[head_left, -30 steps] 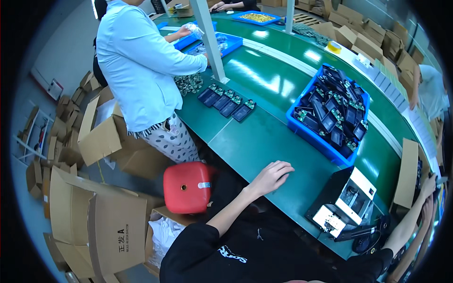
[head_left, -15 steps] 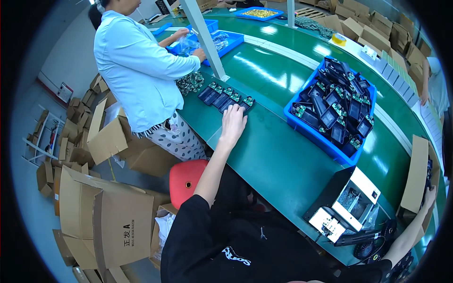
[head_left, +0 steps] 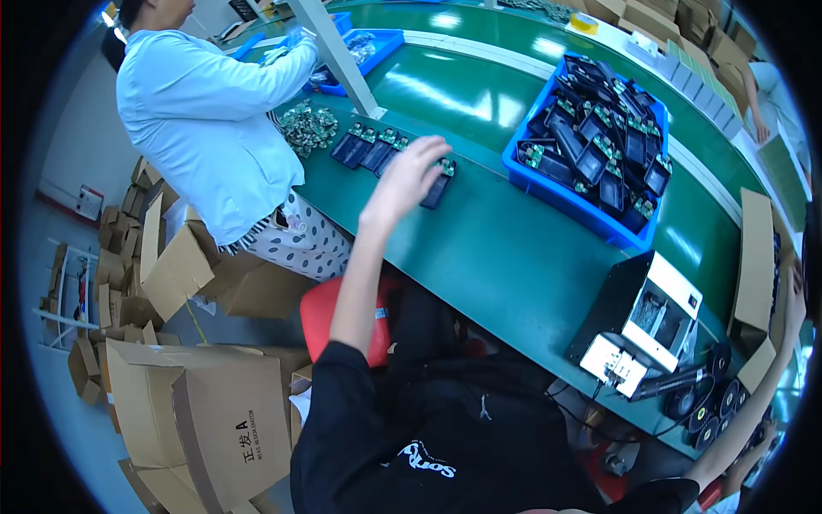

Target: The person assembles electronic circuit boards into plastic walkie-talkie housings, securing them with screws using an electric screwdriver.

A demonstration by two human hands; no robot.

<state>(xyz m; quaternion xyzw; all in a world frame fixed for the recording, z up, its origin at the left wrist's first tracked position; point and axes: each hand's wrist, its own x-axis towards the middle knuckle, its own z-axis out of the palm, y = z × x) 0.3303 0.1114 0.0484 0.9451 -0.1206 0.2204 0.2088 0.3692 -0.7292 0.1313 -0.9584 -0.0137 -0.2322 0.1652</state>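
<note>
My left hand [head_left: 404,184] hovers over a short row of black plastic housings [head_left: 375,155] with small green circuit boards at their ends. Its fingers are apart and nothing shows between them; it hides part of the row. One housing [head_left: 437,187] lies just right of the fingers, flat on the green table. Far out to the right, my right hand [head_left: 795,291] reaches to a tall open cardboard box [head_left: 753,253] with dark pieces inside. The fingers of that hand are too hidden at the picture's rim to read.
A blue bin [head_left: 591,224] heaped with housings stands on the green table [head_left: 488,248]. Nearer right are a white-and-black machine [head_left: 655,313] and several round black parts [head_left: 719,403]. A co-worker [head_left: 201,128] stands at left by a pile of circuit boards [head_left: 308,127]. Cartons [head_left: 214,420] and a red stool [head_left: 321,313] flank me.
My left hand has risen off the housings. The right hand has moved farther along the cardboard box. The whole view has shifted, and the co-worker's arms have moved.
</note>
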